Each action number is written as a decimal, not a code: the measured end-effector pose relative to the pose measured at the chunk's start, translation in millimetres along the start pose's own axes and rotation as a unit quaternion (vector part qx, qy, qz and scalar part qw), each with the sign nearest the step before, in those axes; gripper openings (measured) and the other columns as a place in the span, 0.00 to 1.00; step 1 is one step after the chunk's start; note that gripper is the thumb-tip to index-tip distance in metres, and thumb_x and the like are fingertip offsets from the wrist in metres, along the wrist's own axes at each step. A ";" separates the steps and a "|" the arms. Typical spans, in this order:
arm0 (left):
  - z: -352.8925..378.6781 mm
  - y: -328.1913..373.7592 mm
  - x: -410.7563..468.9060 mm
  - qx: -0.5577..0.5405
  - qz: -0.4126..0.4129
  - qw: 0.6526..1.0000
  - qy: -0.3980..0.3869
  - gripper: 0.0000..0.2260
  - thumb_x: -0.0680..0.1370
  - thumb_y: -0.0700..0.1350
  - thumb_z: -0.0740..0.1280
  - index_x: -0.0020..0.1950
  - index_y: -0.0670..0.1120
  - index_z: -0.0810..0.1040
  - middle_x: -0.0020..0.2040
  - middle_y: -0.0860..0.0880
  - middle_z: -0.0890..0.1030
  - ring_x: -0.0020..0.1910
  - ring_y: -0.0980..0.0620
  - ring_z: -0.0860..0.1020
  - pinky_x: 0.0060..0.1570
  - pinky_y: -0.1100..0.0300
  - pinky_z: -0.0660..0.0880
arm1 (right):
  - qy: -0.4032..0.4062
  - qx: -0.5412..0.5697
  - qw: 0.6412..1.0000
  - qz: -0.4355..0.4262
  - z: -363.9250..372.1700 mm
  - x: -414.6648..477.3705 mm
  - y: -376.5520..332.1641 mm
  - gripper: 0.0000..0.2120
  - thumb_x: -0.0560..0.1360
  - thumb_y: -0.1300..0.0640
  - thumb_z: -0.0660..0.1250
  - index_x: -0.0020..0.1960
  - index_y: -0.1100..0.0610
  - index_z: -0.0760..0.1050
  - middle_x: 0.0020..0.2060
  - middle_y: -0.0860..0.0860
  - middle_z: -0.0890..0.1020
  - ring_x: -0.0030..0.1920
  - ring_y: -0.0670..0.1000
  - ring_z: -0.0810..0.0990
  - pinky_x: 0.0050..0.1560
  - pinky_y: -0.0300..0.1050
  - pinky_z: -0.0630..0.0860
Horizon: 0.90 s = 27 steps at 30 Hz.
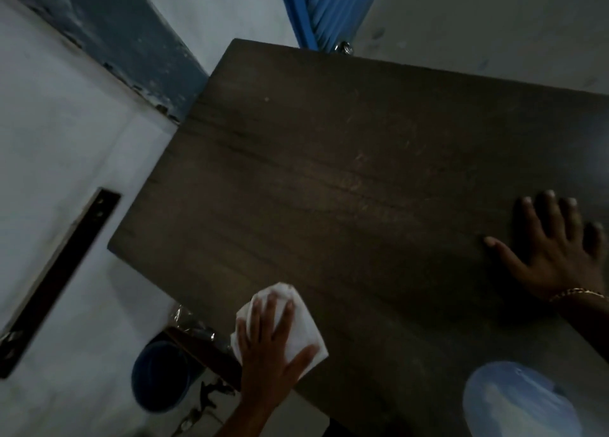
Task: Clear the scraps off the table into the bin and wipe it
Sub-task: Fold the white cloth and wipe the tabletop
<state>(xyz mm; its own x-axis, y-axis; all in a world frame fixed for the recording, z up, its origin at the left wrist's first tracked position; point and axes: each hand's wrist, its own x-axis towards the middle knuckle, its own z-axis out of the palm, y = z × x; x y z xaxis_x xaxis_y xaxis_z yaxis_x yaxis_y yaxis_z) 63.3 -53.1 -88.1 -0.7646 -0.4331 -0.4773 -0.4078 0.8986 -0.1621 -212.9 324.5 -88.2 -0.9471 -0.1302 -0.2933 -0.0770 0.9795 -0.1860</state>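
Left hand (268,347) is flat, fingers spread, pressing a white cloth (296,324) right at the table's (329,159) left edge. Right hand (557,248) rests open-palmed near the right edge, holding nothing, with lots of bare tabletop between. Blue bin (158,375) sits on the floor just off the left edge.

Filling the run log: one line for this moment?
phase: wiping | left hand: flat on white cloth | right hand: braced on table
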 end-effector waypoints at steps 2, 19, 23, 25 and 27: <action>2.4 1.7 -1.9 0.022 0.001 1.000 0.001 0.41 0.72 0.77 0.52 0.78 0.54 0.61 0.84 0.51 0.55 0.74 0.37 0.69 0.71 0.36 0.64 | 0.009 -0.001 1.000 -0.002 4.1 -1.4 1.0 0.44 0.75 0.22 0.44 0.83 0.45 0.44 0.83 0.49 0.45 0.83 0.54 0.42 0.78 0.68 0.48; -146.1 203.1 230.0 -0.066 0.221 0.960 0.158 0.40 0.77 0.77 0.48 0.84 0.61 0.44 0.86 0.50 0.44 0.84 0.43 0.42 0.79 0.34 0.45 | 0.027 -0.021 0.999 0.015 11.3 9.7 8.5 0.44 0.74 0.23 0.48 0.83 0.46 0.54 0.83 0.51 0.52 0.83 0.56 0.49 0.76 0.65 0.53; -184.4 261.3 292.7 -0.072 0.231 0.957 0.161 0.40 0.75 0.77 0.47 0.84 0.62 0.46 0.86 0.51 0.45 0.84 0.44 0.41 0.78 0.33 0.44 | 0.019 -0.039 0.999 0.024 16.2 12.6 10.5 0.45 0.73 0.22 0.49 0.82 0.46 0.56 0.83 0.51 0.53 0.82 0.55 0.50 0.76 0.66 0.55; -202.3 289.3 319.7 -0.084 0.227 0.954 0.178 0.40 0.74 0.77 0.47 0.84 0.62 0.48 0.86 0.51 0.48 0.84 0.43 0.43 0.78 0.33 0.46 | 0.022 -0.044 0.998 0.025 18.0 13.6 12.1 0.45 0.73 0.21 0.48 0.82 0.46 0.56 0.83 0.51 0.54 0.82 0.56 0.51 0.76 0.66 0.56; -219.3 314.6 343.9 -0.094 0.228 0.953 0.177 0.39 0.75 0.77 0.49 0.84 0.62 0.49 0.86 0.51 0.48 0.84 0.43 0.43 0.78 0.33 0.45 | 0.025 -0.036 0.999 0.026 17.1 13.3 13.1 0.45 0.73 0.21 0.48 0.82 0.46 0.57 0.83 0.51 0.55 0.82 0.56 0.52 0.76 0.66 0.56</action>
<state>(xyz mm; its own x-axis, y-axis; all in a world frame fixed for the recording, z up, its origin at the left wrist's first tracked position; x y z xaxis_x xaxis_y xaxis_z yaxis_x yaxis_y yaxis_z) -437.4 65.1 -113.8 -0.9905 -0.0276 -0.1349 -0.0501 0.9848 0.1660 -221.3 332.9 -110.5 -0.9647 -0.0720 -0.2533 -0.0473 0.9936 -0.1023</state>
